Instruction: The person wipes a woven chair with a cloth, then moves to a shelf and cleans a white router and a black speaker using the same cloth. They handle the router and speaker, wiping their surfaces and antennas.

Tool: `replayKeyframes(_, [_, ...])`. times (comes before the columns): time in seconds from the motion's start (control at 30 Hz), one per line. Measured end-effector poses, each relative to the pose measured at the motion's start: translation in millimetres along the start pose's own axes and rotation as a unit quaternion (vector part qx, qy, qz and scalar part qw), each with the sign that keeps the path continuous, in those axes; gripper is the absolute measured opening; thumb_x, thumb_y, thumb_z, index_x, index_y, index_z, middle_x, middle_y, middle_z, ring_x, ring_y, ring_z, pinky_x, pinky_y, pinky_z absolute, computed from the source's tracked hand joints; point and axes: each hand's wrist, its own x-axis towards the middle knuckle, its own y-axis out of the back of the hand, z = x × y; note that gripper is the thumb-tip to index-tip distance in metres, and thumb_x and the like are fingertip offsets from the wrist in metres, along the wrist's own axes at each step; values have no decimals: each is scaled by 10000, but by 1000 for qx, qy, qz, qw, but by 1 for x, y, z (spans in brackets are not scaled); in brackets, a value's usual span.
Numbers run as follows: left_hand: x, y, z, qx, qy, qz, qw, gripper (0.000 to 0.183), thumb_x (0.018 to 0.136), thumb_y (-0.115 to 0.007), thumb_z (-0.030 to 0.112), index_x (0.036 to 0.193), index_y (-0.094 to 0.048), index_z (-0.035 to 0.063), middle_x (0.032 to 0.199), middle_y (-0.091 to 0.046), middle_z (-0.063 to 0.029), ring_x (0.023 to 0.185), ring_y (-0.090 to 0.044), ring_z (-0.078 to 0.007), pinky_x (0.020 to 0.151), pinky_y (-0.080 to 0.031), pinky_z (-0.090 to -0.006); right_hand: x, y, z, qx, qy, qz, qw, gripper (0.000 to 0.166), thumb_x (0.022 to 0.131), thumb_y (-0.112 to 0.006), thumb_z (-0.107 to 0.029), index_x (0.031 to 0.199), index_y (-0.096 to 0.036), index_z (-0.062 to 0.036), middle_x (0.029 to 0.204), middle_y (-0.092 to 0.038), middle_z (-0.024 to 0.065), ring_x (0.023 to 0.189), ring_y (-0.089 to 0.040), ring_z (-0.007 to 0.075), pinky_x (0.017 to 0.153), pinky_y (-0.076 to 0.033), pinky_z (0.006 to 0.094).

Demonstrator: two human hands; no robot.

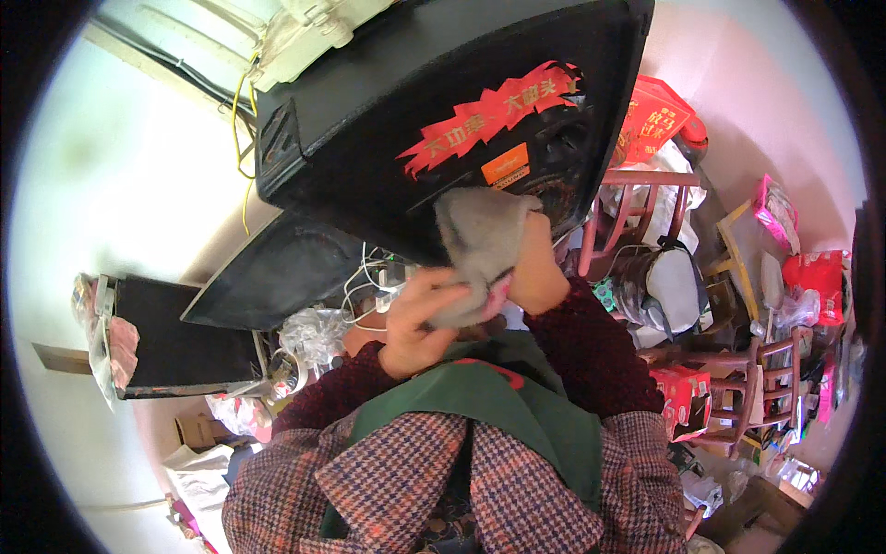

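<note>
A large black speaker cabinet (360,180) with a red, jagged sticker (477,128) and a small orange label (505,165) is before me. My right hand (540,266) is at its lower edge, holding a greyish cloth (477,218) that covers part of the black surface; the cloth hides most of the fingers. My left hand (422,322) grips the hanging lower end of the same cloth, with its fingers bent around it. Both hands are close together, in front of my green apron (477,395).
White cables (363,273) and a clear plastic bag (315,336) lie left of my hands. Another black panel (277,266) stands beyond them. Wooden chairs (651,178), a round stool-like item (671,291) and a red box (682,401) crowd the right side. Yellow wires (240,131) hang upper left.
</note>
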Motion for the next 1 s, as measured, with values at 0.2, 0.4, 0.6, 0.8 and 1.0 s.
replayKeyframes(0.2, [3,-12,-16,47,48,-7,998,483,554,-571,-70,1016,-657,44,1055,-580,-150,987,-568,-322,848,-453,-355,-17,2,31,102,-88,-97,986,356,749,-631,-157,1061,-583,7,996,-626,135,897,-600,215,809,-462,307])
replayKeyframes(0.4, [-10,-6,-8,-12,139,-74,987,449,609,-600,-56,1050,-640,23,1080,-576,-133,1012,-568,-284,865,-445,-332,-39,4,26,75,-25,-6,997,423,705,-671,-195,1094,-604,-42,1004,-644,129,923,-630,231,781,-491,320])
replayKeyframes(0.6, [-8,22,20,42,66,-19,997,376,660,-653,-31,1035,-631,-16,1072,-595,-140,968,-568,-233,847,-428,-312,-17,-10,10,-111,10,-25,993,281,789,-622,-152,1053,-595,-58,1019,-622,104,949,-601,161,781,-493,322])
replayKeyframes(0.8, [-26,38,10,55,20,-63,996,401,601,-658,-19,999,-656,26,1015,-606,-145,955,-583,-295,825,-459,-360,-47,-57,-13,-46,-69,-50,995,225,766,-604,-57,989,-580,-48,949,-594,55,856,-573,181,743,-483,333])
replayKeyframes(1.0, [-38,56,-8,-5,26,-143,989,332,623,-671,-6,952,-679,41,965,-606,-125,891,-606,-283,767,-477,-338,-50,-47,-38,34,-91,-20,995,457,584,-747,-319,904,-586,-36,839,-580,85,733,-562,235,669,-480,338])
